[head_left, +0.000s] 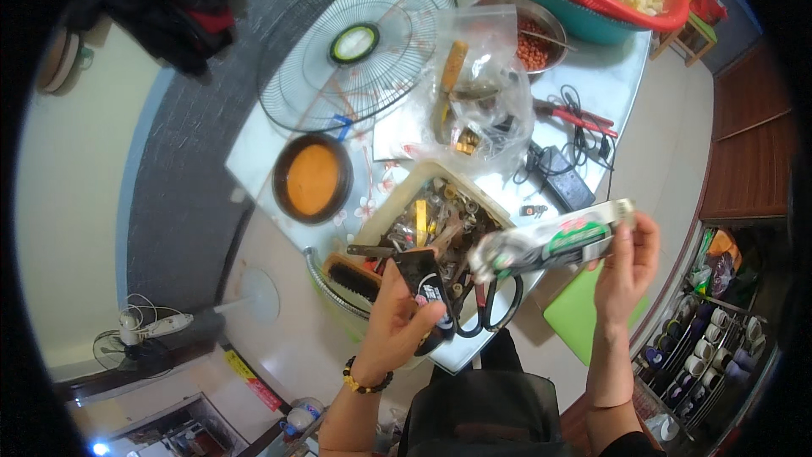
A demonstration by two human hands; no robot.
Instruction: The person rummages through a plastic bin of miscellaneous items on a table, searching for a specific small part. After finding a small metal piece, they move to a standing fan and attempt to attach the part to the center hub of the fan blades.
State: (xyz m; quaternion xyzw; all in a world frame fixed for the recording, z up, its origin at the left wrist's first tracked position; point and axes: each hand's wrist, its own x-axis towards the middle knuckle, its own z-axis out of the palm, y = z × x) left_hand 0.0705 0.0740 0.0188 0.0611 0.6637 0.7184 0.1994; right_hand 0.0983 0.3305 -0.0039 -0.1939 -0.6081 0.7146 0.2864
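In my right hand (pixel 626 267) is a long white packet with a green label (pixel 554 241), pinched at its right end and smeared by motion. It hovers over the right edge of an open plastic bin (pixel 394 210) full of small tools and odds and ends (pixel 444 216). My left hand (pixel 393 322), with a beaded bracelet on the wrist, closes around a flat black package with white print (pixel 429 285) at the bin's near side. Beside that package are scissors with black loop handles (pixel 484 311). A wooden-backed brush with dark bristles (pixel 355 279) lies to its left.
A fan grille (pixel 397 30), an orange-bottomed round pan (pixel 311 178) and a clear bag of tools (pixel 499 93) lie beyond the bin. To the right are a black power adapter (pixel 565 178) and red-handled pliers (pixel 584 119). A green stool (pixel 584 309) stands below the table's right edge.
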